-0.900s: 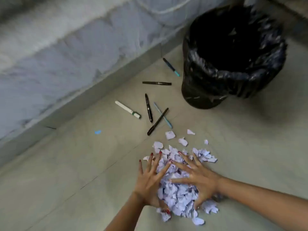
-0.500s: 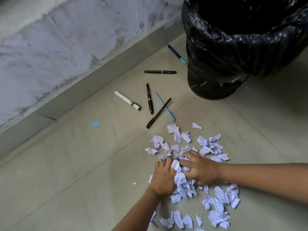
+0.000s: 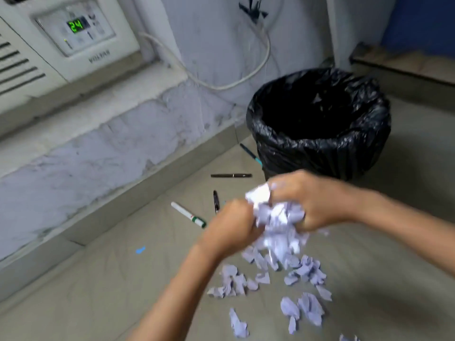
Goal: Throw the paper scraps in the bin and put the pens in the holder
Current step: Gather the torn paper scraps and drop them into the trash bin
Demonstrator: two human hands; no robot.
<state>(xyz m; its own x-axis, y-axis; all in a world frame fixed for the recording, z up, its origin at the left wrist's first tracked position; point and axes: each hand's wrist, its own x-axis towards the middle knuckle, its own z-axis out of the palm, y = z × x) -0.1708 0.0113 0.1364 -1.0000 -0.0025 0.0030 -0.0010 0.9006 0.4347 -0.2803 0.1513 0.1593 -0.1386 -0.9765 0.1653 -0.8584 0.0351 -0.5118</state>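
Note:
My left hand (image 3: 232,226) and my right hand (image 3: 312,200) are cupped together around a bunch of white paper scraps (image 3: 278,217), held above the floor just in front of the bin (image 3: 320,143), which is lined with a black bag. More loose scraps (image 3: 302,269) lie on the floor below my hands. Pens lie on the floor left of the bin: a white marker (image 3: 188,214), a black pen (image 3: 231,175), another black pen (image 3: 216,201) partly hidden by my left hand, and a teal-tipped pen (image 3: 251,154) against the bin. No pen holder is in view.
A wall with a skirting board (image 3: 147,185) runs along the left. An air conditioner unit (image 3: 64,40) showing 24 sits in the wall, with a white cable (image 3: 246,77) hanging beside it. A small blue scrap (image 3: 140,250) lies on the floor tiles.
Both hands closed on a bunch of scraps and lifted it off the floor toward the bin. Several scraps stayed on or fell to the floor. The camera tilted up.

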